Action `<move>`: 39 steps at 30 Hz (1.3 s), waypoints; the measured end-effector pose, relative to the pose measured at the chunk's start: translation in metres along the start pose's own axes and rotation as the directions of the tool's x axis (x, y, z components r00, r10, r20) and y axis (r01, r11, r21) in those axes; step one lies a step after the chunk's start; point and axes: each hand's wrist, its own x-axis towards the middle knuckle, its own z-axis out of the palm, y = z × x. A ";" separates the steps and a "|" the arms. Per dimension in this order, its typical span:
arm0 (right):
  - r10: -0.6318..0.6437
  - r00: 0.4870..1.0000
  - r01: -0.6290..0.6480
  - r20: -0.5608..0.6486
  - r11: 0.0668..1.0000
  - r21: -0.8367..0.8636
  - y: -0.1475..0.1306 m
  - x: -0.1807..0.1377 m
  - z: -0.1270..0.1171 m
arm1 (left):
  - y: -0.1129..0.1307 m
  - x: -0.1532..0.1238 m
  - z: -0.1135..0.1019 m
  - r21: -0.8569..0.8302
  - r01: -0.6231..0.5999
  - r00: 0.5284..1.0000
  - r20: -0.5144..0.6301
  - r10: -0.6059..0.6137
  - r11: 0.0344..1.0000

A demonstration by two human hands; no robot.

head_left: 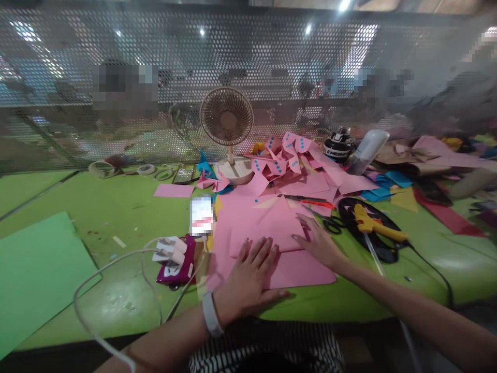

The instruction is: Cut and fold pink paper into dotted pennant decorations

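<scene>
My left hand (pixel 252 274) lies flat with its fingers spread, pressing on a folded piece of pink paper (pixel 267 228) and the larger pink sheet (pixel 298 272) beneath it. A pale band (pixel 212 313) circles that wrist. At the folded piece's right side rests my right hand (pixel 320 241), fingers apart and touching the paper's edge. Just beyond it are black-handled scissors (pixel 333 224) and a red-orange cutter (pixel 316 203). Neither hand grips anything.
Right of the hands, a yellow glue gun (pixel 375 225) sits on a black tray (pixel 345 207). Behind are a small fan (pixel 227 119) and heaped pink paper pieces (pixel 287 155). To the left are a phone (pixel 202 216), a purple power strip (pixel 190 274) with cables, and green sheet (pixel 42 280).
</scene>
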 end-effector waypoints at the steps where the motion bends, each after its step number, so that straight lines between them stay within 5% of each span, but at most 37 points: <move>1: -0.063 0.998 0.063 0.006 0.996 -0.058 -0.002 -0.003 -0.001 | 0.000 0.000 0.000 -0.006 0.003 1.000 0.004 -0.002 1.000; 5: -0.387 0.894 0.434 0.223 0.873 -0.222 -0.013 -0.019 -0.004 | 0.000 -0.002 0.001 -0.017 -0.007 1.000 -0.005 0.007 1.000; 8: -0.484 0.798 0.573 0.359 0.794 -0.202 -0.013 -0.030 0.001 | 0.002 -0.003 -0.001 -0.003 0.001 1.000 0.000 -0.001 1.000; 26: -0.459 0.801 0.562 0.384 0.798 -0.218 -0.004 -0.036 0.009 | 0.016 -0.013 -0.002 0.032 0.118 0.993 -0.021 -0.118 0.992; 32: -0.434 0.802 0.552 0.410 0.802 -0.230 -0.004 -0.037 0.009 | 0.006 -0.018 -0.026 -0.034 0.129 0.983 -0.128 -0.133 0.991; 35: -0.432 0.798 0.554 0.421 0.800 -0.229 -0.004 -0.037 0.009 | -0.015 -0.022 -0.041 -0.164 0.462 0.828 -0.273 -0.490 0.871; 37: -0.437 0.798 0.557 0.416 0.798 -0.230 -0.004 -0.037 0.009 | -0.029 -0.025 -0.043 -0.347 0.577 0.739 -0.163 -0.653 0.740; 39: -0.438 0.798 0.558 0.414 0.796 -0.234 -0.003 -0.037 0.009 | -0.037 -0.027 -0.040 -0.532 0.612 0.714 0.052 -0.698 0.586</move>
